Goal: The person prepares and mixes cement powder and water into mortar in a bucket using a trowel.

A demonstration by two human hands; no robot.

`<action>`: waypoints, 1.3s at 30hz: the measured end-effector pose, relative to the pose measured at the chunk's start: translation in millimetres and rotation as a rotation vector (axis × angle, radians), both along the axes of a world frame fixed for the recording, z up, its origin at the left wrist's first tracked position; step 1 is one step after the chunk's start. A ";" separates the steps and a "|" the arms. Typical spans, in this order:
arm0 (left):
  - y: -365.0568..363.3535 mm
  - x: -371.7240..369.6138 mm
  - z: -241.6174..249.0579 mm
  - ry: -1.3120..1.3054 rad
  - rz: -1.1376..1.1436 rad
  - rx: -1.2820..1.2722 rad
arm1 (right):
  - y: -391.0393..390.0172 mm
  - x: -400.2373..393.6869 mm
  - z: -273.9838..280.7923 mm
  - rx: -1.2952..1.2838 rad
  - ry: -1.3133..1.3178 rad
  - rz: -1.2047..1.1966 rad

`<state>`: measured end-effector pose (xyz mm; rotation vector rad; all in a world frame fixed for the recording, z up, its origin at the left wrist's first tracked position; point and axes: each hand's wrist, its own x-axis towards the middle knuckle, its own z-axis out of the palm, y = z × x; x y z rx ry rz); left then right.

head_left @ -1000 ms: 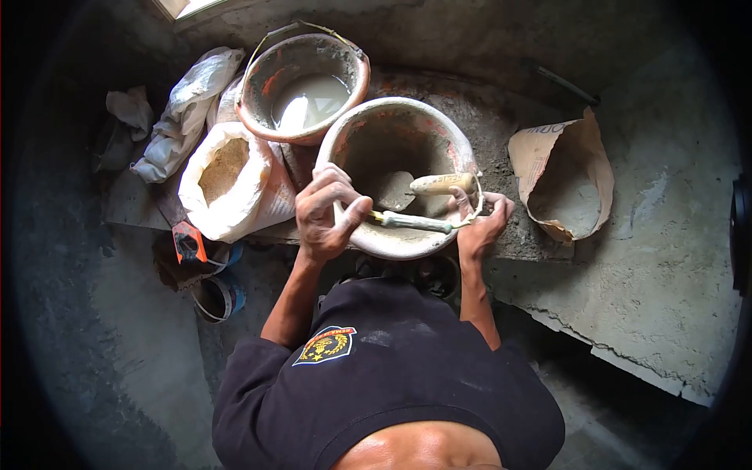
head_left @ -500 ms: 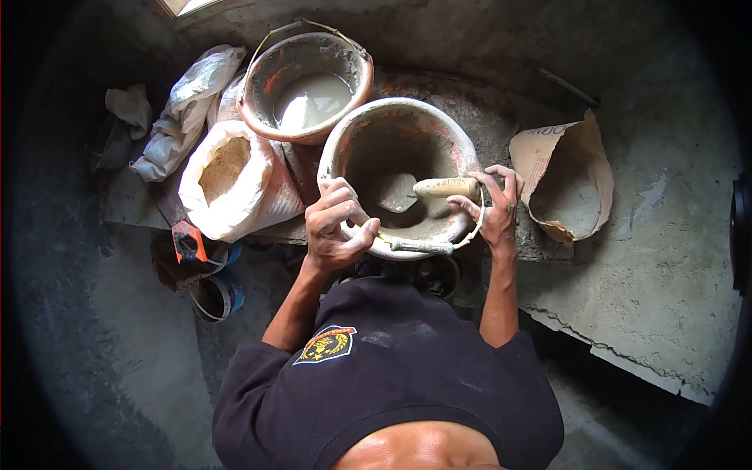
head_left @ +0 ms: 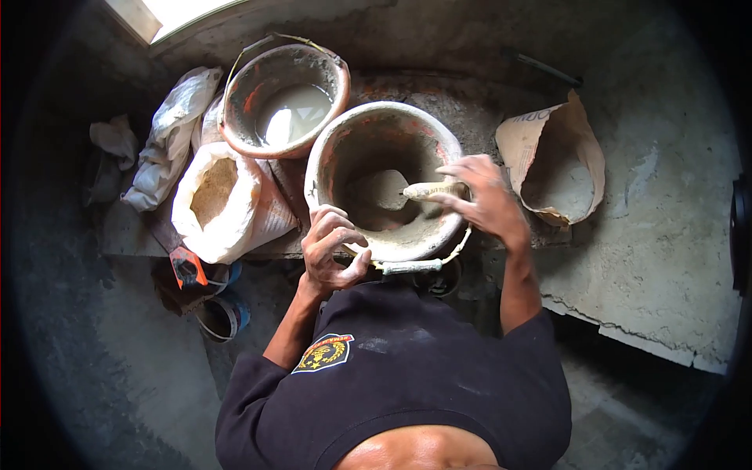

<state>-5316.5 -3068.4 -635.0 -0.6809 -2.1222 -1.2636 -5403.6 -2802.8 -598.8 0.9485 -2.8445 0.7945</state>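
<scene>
The right hand (head_left: 482, 200) is closed around the pale wooden handle of a trowel (head_left: 423, 190), whose blade lies in the grey mortar at the bottom of the near bucket (head_left: 337, 149). The left hand (head_left: 330, 247) curls tight over that bucket's near rim. Just beyond, on the left, a second bucket (head_left: 235, 94) holds cloudy water. A white sack of sand (head_left: 223, 196) leans against both, and an opened paper cement bag (head_left: 552, 160) sits on the right. All rest on a rough concrete floor (head_left: 666, 219), with daylight at the far wall.
</scene>
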 end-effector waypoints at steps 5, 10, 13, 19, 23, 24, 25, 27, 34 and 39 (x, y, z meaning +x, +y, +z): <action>0.1 -1.2 5.4 -0.005 0.005 -0.010 | -16.8 -21.1 -31.3 0.431 0.145 0.122; 2.2 -1.2 3.5 0.013 0.019 -0.007 | -6.5 -34.8 -89.3 0.275 0.590 0.343; 0.6 -1.3 2.9 -0.001 0.032 0.049 | -14.0 -16.2 -40.9 0.260 0.613 0.324; -1.3 -0.9 3.3 0.014 0.015 0.006 | -5.4 -20.4 -63.2 0.032 0.497 0.361; 5.1 -1.6 6.4 -0.019 0.029 -0.004 | -28.5 -25.3 -46.3 0.341 0.011 0.356; 7.9 -2.3 6.0 0.009 0.037 -0.031 | -35.2 -24.2 -40.9 0.337 0.009 0.359; 8.5 -0.8 5.3 0.002 0.041 -0.042 | -41.4 -23.0 -35.5 0.409 -0.040 0.344; 10.4 -0.5 3.3 0.003 0.051 -0.056 | -27.0 -19.3 -31.6 0.242 0.129 0.402; 2.6 24.9 -49.9 -0.122 0.393 -0.147 | 32.5 -19.3 -4.7 0.144 0.199 0.106; 10.1 30.9 -54.4 -0.474 0.566 0.225 | 67.7 -8.1 5.7 -0.148 -0.168 0.055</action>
